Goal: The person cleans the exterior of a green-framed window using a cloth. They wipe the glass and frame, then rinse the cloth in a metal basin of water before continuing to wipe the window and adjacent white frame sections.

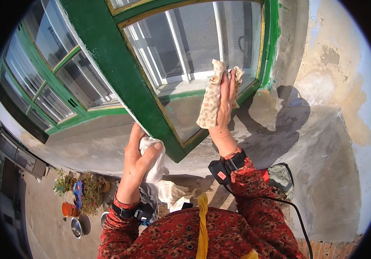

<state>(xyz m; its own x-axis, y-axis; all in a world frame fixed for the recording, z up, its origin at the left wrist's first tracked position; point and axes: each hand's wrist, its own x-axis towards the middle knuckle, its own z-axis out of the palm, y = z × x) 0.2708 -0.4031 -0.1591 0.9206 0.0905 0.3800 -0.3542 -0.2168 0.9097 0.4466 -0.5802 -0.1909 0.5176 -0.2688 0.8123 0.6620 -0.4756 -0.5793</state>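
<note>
My right hand point(226, 106) presses a cream cloth with brown spots point(212, 103) against the glass pane point(183, 113) of an opened window sash. The green wooden frame point(120, 64) of the sash slants across the view, its paint rough along the edge. With my left hand point(135, 162) I hold a bunched white cloth point(154, 158) under the thumb. The fingers of that hand reach behind the sash's pale lower edge, partly out of sight. White bars point(177, 47) and a mesh screen show through the glass.
Further green windows point(42, 87) run along the wall to the left. Potted plants point(89, 191), an orange bucket point(70, 209) and a metal basin point(76, 228) stand on the ground at lower left. A black cable point(289, 203) trails from my right wrist device. A plastered wall point(328, 155) rises at right.
</note>
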